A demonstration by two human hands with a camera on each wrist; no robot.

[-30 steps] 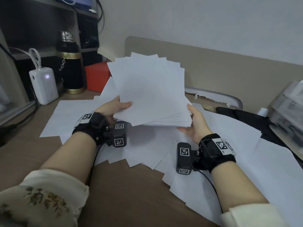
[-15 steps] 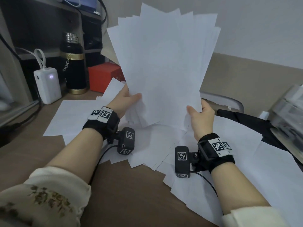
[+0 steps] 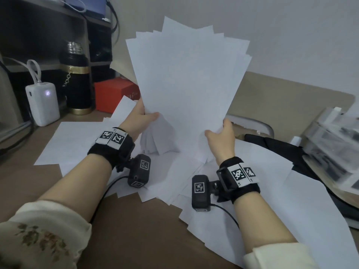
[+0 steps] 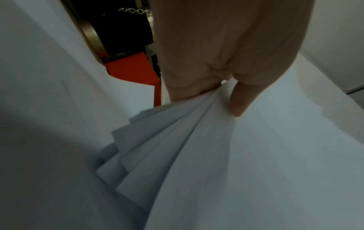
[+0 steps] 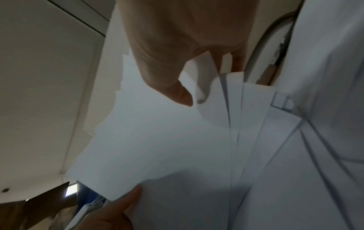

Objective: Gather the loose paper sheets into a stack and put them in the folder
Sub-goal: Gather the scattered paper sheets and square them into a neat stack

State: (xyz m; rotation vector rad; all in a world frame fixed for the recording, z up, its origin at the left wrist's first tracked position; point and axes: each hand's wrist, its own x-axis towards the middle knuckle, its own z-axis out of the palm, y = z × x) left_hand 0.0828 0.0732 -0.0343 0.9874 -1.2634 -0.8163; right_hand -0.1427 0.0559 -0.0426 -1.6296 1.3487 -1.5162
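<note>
A fanned stack of white paper sheets (image 3: 186, 84) stands upright above the desk, its top edges uneven. My left hand (image 3: 144, 118) pinches its lower left edge, thumb on the near face; the left wrist view shows that thumb (image 4: 239, 99) on the splayed sheets (image 4: 167, 147). My right hand (image 3: 219, 133) grips the lower right edge; in the right wrist view its thumb (image 5: 177, 87) lies on the front sheet (image 5: 157, 140). Several loose sheets (image 3: 242, 191) lie spread on the desk under and around both hands. I cannot pick out a folder for certain.
A black-and-gold flask (image 3: 76, 80), a white power bank (image 3: 43, 103) and a red box (image 3: 114, 96) stand at the back left. Clear plastic drawers (image 3: 334, 152) and a black item (image 3: 281, 150) sit on the right. Bare brown desk (image 3: 136, 230) shows near me.
The stack has swung from lying tilted and nearly flat to standing upright on its lower edge. Both hands kept their hold and rose a little.
</note>
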